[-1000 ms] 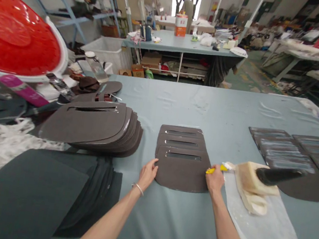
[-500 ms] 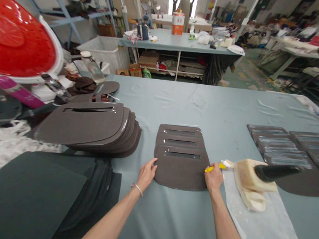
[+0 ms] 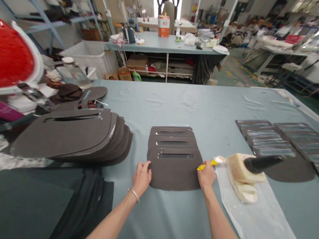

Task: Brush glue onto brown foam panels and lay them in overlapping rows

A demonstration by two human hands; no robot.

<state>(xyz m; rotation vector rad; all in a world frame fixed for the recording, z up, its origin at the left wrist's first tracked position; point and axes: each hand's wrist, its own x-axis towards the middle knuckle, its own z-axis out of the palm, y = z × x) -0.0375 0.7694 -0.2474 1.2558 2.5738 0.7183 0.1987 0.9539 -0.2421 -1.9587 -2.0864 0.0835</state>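
Note:
Three dark grey slotted panels lie overlapped in a staggered stack in front of me, each with a narrow slot near its top. My left hand is at the left edge of the nearest panel, its fingers bent together on that edge. On the opposite side, my right hand grips a brush by its yellow handle and rests against the panel's right edge. The pale bristle end points right, close to a glue-stained cream container with a black handle-like piece sticking out.
A thick pile of similar grey panels stands left, with dark green sheets nearer me. A white sheet lies under the container. More panels with shiny streaks are at right. A red basin rises at far left. Someone stands far back.
My view has turned, so most of the scene sits further left in the picture. Both hands stay at the nearest panel's edges, the brush still in the right one.

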